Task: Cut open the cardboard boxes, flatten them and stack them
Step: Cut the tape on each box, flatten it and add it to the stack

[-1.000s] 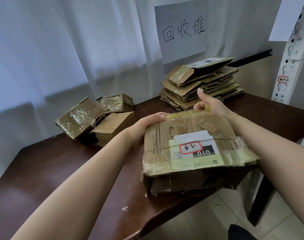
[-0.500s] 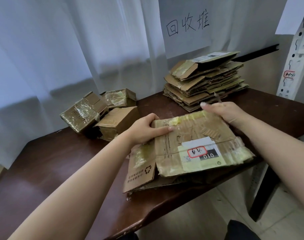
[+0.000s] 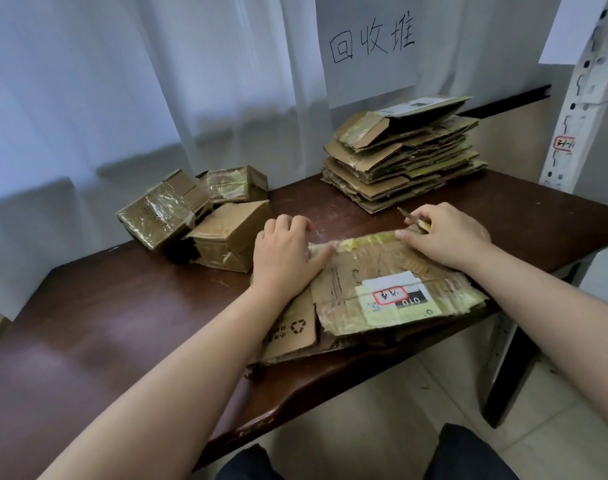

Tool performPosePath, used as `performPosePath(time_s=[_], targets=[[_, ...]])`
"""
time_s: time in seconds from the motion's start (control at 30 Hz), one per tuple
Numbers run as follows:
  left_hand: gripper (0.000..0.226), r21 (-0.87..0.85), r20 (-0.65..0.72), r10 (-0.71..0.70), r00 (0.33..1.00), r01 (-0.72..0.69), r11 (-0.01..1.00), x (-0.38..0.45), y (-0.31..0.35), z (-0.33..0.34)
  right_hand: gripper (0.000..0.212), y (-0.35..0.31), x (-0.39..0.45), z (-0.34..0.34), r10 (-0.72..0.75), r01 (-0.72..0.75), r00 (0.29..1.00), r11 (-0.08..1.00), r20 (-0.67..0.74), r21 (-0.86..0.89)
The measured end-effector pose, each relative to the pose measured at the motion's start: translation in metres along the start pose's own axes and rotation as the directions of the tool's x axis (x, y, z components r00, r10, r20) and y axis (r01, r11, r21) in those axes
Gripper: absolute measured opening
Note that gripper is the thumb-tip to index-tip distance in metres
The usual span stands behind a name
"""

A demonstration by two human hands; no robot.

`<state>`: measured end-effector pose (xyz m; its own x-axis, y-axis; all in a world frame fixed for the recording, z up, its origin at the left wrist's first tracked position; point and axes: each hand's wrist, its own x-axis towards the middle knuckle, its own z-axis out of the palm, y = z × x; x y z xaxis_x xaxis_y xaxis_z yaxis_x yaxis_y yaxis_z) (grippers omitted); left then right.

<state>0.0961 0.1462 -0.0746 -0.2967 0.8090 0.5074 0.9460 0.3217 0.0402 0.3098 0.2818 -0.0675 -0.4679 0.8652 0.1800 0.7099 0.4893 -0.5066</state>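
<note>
One box (image 3: 382,289) lies flattened under both pressing hands; right hand (image 3: 444,237) pinches a blade (image 3: 404,213); three boxes (image 3: 205,216) remain uncut

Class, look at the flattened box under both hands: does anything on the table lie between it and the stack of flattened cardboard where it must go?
Nothing visible does. Only bare table separates the flattened box from the stack.

- The box (image 3: 392,292), which a second ago stood thick and half-raised at the table's (image 3: 122,323) near edge, now lies pressed flat at centre right.
- A flap (image 3: 290,332) with a recycling mark has splayed out at its lower left.
- The left hand (image 3: 285,252) has gone from gripping the left edge to pressing palm-down on top.
- The right hand (image 3: 444,237) has dropped onto the far edge, holding a small blade (image 3: 404,212).
</note>
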Motion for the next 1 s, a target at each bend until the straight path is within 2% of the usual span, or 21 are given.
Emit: performPosePath(time_s=[0.1, 0.2, 0.27, 0.37, 0.43, 0.5, 0.6, 0.67, 0.77, 1.0], targets=[[0.054, -0.11, -0.006, -0.034, 0.999, 0.033, 0.993, 0.001, -0.001, -0.016, 0.033, -0.012, -0.003, -0.009, -0.029, 0.026, 0.998, 0.998, -0.06, -0.049], [0.057, -0.168, 0.116, 0.01, 0.993, 0.01, 0.986, -0.005, -0.003, -0.032, 0.033, -0.024, -0.006, -0.019, -0.098, 0.085, 0.988, 0.991, -0.121, -0.104], [0.069, -0.22, 0.202, 0.056, 0.978, -0.011, 0.975, -0.014, -0.002, -0.043, 0.033, -0.033, -0.009, -0.025, -0.164, 0.146, 0.981, 0.976, -0.103, -0.165], [0.086, -0.214, 0.346, 0.075, 0.935, 0.0, 0.977, -0.03, 0.007, -0.049, 0.041, -0.048, -0.016, -0.026, -0.276, 0.283, 0.959, 0.925, 0.066, -0.252], [0.086, -0.158, 0.469, 0.046, 0.882, 0.033, 0.987, -0.038, 0.016, -0.044, 0.043, -0.058, -0.021, -0.021, -0.288, 0.325, 0.936, 0.929, 0.203, -0.176], [0.088, -0.11, 0.535, 0.02, 0.844, 0.046, 0.993, -0.045, 0.024, -0.035, 0.043, -0.062, -0.025, -0.009, -0.252, 0.297, 0.916, 0.949, 0.312, -0.105], [0.091, -0.056, 0.57, -0.011, 0.821, 0.053, 0.997, -0.053, 0.029, -0.02, 0.051, -0.05, -0.033, 0.019, -0.167, 0.262, 0.907, 0.943, 0.387, -0.206], [0.091, -0.025, 0.57, -0.025, 0.821, 0.048, 0.999, -0.056, 0.03, -0.015, 0.056, -0.038, -0.037, 0.035, -0.148, 0.246, 0.927, 0.934, 0.345, -0.26], [0.092, -0.014, 0.568, -0.031, 0.822, 0.048, 0.999, -0.055, 0.03, -0.012, 0.056, -0.032, -0.037, 0.044, -0.169, 0.254, 0.943, 0.922, 0.287, -0.293], [0.097, 0.033, 0.579, -0.109, 0.808, 0.11, 0.993, -0.036, 0.033, 0.0, 0.054, -0.029, -0.007, 0.048, -0.212, 0.316, 0.917, 0.904, 0.339, -0.288]])
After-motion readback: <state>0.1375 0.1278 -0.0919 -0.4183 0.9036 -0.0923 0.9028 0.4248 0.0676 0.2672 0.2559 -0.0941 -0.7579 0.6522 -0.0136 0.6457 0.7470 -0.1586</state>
